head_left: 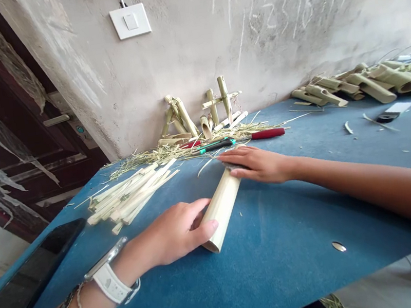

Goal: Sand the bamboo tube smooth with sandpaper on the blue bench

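Bamboo tube (220, 211) gripped from both sides

The tube lay slanted on the blue table (282, 246), well in from its edges. The left hand (175, 234) had its fingers curled against the tube's near side, and the right hand (257, 164) had its fingers bent over the upper end, gripping it. Left of the tube sat a pile of split bamboo strips (127, 200), with a black phone (30, 278) beyond them at the table edge. Past its upper end lay a red-handled knife (268, 133) among dry shavings (151, 157) (a fair scatter of them). Open blue table stretched below and right of it.

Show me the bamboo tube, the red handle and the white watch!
bamboo tube (220, 211), head view, middle of its side
red handle (268, 133), head view, its middle
white watch (109, 283), head view, its strap
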### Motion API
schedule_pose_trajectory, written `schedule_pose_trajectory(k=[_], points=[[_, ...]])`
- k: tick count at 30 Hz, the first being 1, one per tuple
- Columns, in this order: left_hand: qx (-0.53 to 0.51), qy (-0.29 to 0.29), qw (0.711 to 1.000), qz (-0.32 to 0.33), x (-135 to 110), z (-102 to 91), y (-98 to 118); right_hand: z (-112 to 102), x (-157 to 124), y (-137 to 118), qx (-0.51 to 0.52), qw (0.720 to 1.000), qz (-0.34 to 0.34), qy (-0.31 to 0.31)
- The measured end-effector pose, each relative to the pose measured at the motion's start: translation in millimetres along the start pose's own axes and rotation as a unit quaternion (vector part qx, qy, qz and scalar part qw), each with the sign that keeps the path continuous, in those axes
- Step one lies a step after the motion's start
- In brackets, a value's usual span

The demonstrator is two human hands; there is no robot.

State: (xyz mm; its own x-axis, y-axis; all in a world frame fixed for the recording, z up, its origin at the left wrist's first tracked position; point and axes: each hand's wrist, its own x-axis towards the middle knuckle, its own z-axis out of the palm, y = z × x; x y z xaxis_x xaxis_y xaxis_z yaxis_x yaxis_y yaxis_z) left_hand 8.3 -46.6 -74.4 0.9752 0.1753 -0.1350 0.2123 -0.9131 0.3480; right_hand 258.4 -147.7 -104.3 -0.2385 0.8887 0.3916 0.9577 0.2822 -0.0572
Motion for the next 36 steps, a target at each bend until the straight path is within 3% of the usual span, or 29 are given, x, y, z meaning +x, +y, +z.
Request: schedule_pose_trajectory(k=[3,9,12,17,20,22,26,29,31,36], points=[[-0.003,-0.005,1.000,0.003,-0.1,-0.2,-0.3,1.3,-1.6,9.6,-0.022,0.998,0.061,0.010],[-0.006,0.001,1.000,0.010,0.2,-0.4,0.0,-4.0,0.9,-27.8,0.052,0.995,-0.086,-0.029],[-0.008,-0.002,1.000,0.008,0.1,-0.3,0.4,-6.0,2.1,-28.6,0.058,0.992,-0.107,-0.046],[0.003,-0.003,1.000,0.008,0.0,-0.6,0.5,-2.8,0.4,8.6,-0.010,1.000,0.023,-0.014],[0.003,-0.005,1.000,0.012,-1.0,-0.6,0.0,-0.8,-0.3,15.9,-0.035,0.996,0.077,0.005],[0.004,-0.005,1.000,0.009,-1.9,-0.6,0.0,-0.9,0.1,7.2,-0.024,0.998,0.059,0.005],[0.011,0.004,1.000,0.002,-2.2,-0.5,1.0,-4.2,2.6,-22.5,0.041,0.998,-0.040,-0.021],[0.017,0.004,1.000,0.000,-1.2,-0.6,1.8,-7.1,4.4,-27.5,0.069,0.994,-0.073,-0.035],[0.020,0.000,1.000,-0.001,-0.9,-0.8,2.0,-7.8,4.2,-16.7,0.059,0.996,-0.052,-0.031],[0.026,-0.003,1.000,-0.004,-2.1,-1.4,2.3,-4.9,-0.7,19.1,-0.011,0.997,0.076,0.013]])
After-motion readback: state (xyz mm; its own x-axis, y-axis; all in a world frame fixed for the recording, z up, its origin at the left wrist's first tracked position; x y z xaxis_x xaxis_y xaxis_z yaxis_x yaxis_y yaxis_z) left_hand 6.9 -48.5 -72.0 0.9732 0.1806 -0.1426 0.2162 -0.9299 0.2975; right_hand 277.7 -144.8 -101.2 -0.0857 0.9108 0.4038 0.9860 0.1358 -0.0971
